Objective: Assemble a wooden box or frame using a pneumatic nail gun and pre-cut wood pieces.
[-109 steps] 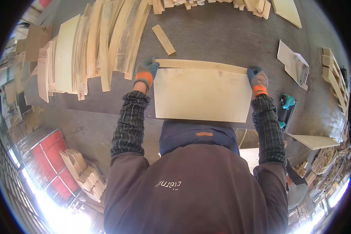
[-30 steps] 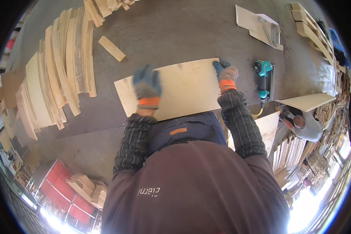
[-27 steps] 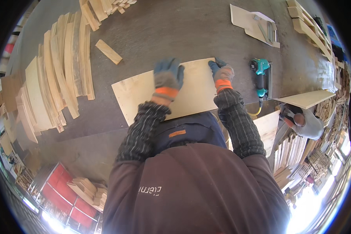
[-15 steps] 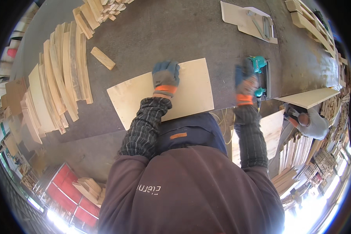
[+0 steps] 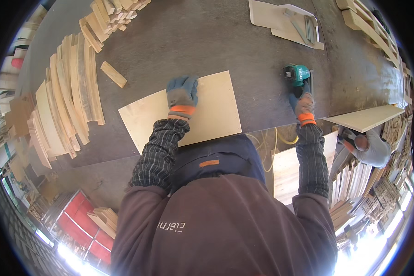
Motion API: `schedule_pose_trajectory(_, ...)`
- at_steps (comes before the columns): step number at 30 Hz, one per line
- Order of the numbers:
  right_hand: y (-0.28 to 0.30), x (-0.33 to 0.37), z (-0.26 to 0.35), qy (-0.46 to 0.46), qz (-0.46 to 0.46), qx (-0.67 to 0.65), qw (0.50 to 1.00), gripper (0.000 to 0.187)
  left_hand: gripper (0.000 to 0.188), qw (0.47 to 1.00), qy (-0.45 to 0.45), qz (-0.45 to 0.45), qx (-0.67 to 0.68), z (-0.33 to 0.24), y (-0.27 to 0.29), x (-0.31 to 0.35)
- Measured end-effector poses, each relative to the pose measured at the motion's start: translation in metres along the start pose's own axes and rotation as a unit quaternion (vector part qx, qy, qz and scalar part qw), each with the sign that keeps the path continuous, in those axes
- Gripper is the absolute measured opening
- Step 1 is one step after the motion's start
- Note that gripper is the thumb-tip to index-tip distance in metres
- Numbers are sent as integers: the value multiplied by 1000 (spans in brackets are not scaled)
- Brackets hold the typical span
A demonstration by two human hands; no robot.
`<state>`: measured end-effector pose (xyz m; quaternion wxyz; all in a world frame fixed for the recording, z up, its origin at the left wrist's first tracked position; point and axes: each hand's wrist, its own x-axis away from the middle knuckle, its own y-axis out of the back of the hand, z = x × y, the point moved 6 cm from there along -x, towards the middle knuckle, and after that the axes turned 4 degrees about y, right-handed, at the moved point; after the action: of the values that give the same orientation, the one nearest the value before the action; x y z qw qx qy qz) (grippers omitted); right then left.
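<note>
A pale plywood board [image 5: 211, 108] lies at the table's near edge, in front of my body. My left hand [image 5: 182, 95], in a blue-grey glove with an orange cuff, is closed over the board's far edge. To the right, my right hand [image 5: 303, 102], gloved alike, wraps around the handle of a teal nail gun [image 5: 297, 73]. The gun is over the dark tabletop, apart from the board; its lower parts are partly hidden by the glove.
Wooden slats [image 5: 73, 83] line the left of the dark table [image 5: 207, 37], near a loose short block [image 5: 113, 74]. Fastener strips lie on cardboard [image 5: 267, 14] at the far right. A yellow hose [image 5: 276, 147] hangs below the edge. Another person [image 5: 372, 147] bends at the right.
My right hand has closed around the nail gun's handle, and the gun has turned and shifted slightly left. My left hand stays on the board; the whole view has shifted a little.
</note>
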<state>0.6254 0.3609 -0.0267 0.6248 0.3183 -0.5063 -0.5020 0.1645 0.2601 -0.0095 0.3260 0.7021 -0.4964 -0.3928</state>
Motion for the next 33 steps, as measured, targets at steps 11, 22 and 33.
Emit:
schedule_pose_trajectory(11, 60, 80, 170, 52, 259, -305, 915, 26, 17, 1000, 5, 9, -12, 3, 1, 3)
schedule_pose_trajectory(22, -6, 71, 201, 52, 336, -394, 854, 27, 17, 999, 28, -2, 19, 7, 3, 7)
schedule_pose_trajectory(33, -7, 80, 208, 25, 271, -377, 885, 25, 14, 999, 21, -20, 41, 14, 3, 10)
